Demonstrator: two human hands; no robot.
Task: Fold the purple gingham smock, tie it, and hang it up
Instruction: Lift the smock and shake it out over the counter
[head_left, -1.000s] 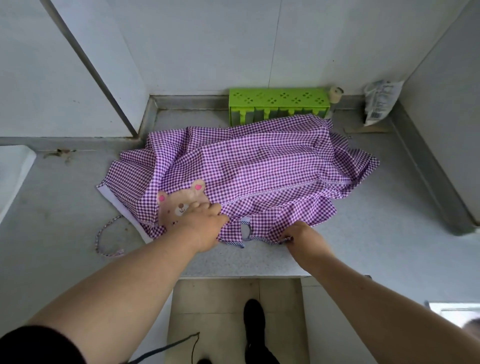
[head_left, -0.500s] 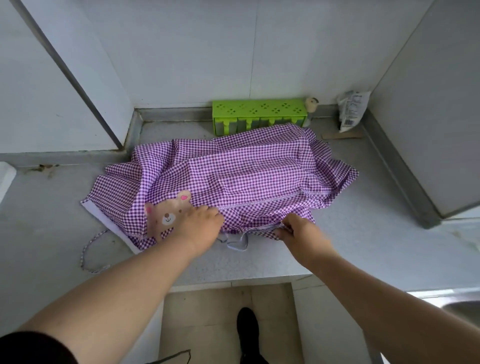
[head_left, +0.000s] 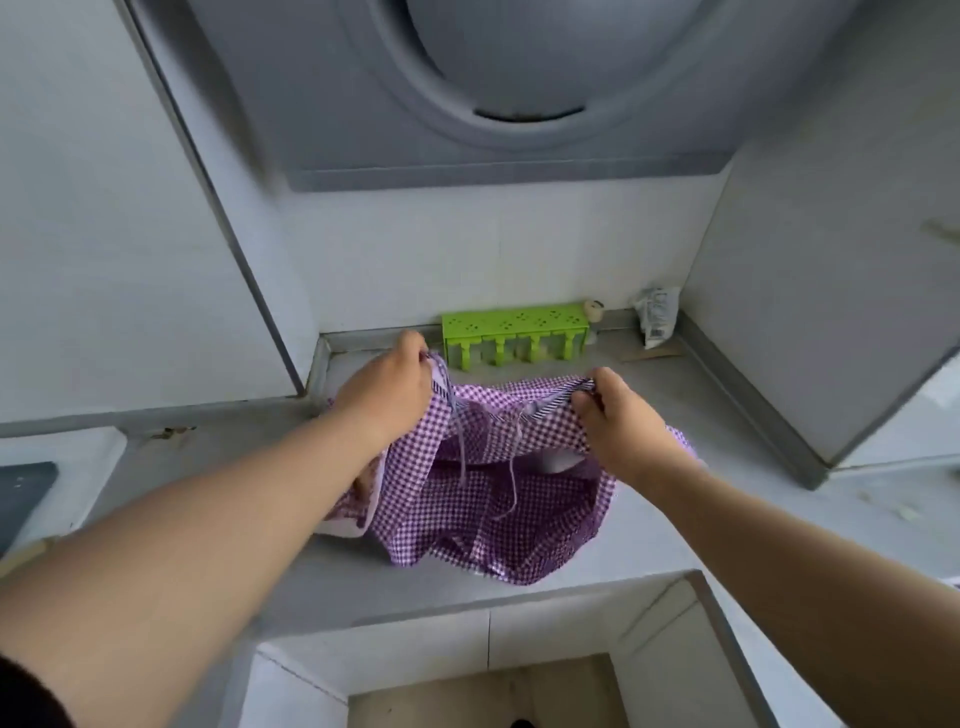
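Both grips are on the cloth. The left hand (head_left: 387, 387) has its fingers curled round the upper edge of the purple gingham smock (head_left: 498, 509), pinching it at the far left corner, knuckles toward the wall. The right hand (head_left: 621, 418) does the same on the other side, fingers and thumb closed on the striped hem at the right corner. Between the two hands the held edge runs left to right, sagging a little in the middle (the pale inner lining shows just under it).

From that lifted edge the smock hangs down and toward the person, so its long axis runs from the hands at the back to the bunched bottom at the front. The lower part lies crumpled on the grey desk (head_left: 727, 525), reaching close to the front lip. Two thin tie strings (head_left: 511, 467) dangle loose down the middle of the fabric, one from near each hand. A peach-coloured patch peeks out by the left forearm, mostly hidden.

Behind the smock, against the back wall, stands a green plastic rack (head_left: 514, 332) with a row of pegs along its lower edge, apart from the cloth. Just right of it is a small pale object, too small to tell, and further right a crumpled white packet (head_left: 658, 317) leans in the corner. Above hangs a grey range hood (head_left: 498, 93).
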